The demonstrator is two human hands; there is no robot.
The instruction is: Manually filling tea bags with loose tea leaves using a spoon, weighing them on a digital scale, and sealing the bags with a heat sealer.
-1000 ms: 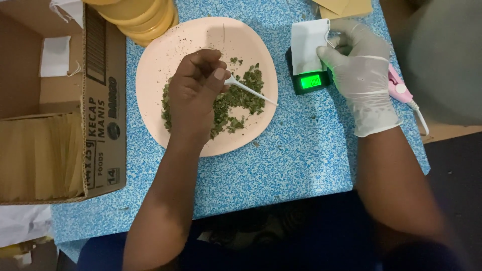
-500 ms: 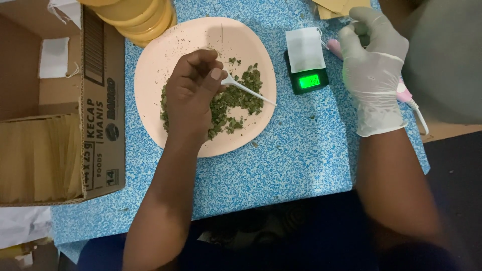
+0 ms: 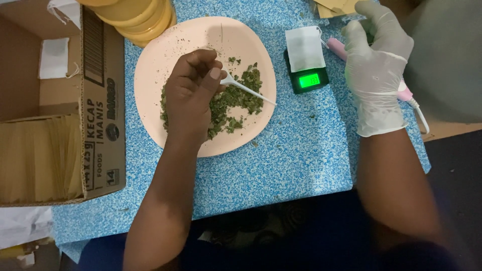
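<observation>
Cardboard box stood at far left on the blue speckled table. My bare left hand pinched a white plastic spoon over dried green leaves heaped on the pink plate. Right of it, a small white sachet lay on the pocket scale; my gloved right hand rested over a pink tool, grip unclear.

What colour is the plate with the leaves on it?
Pale peach-pink; the plate shows best in the head view.
</observation>
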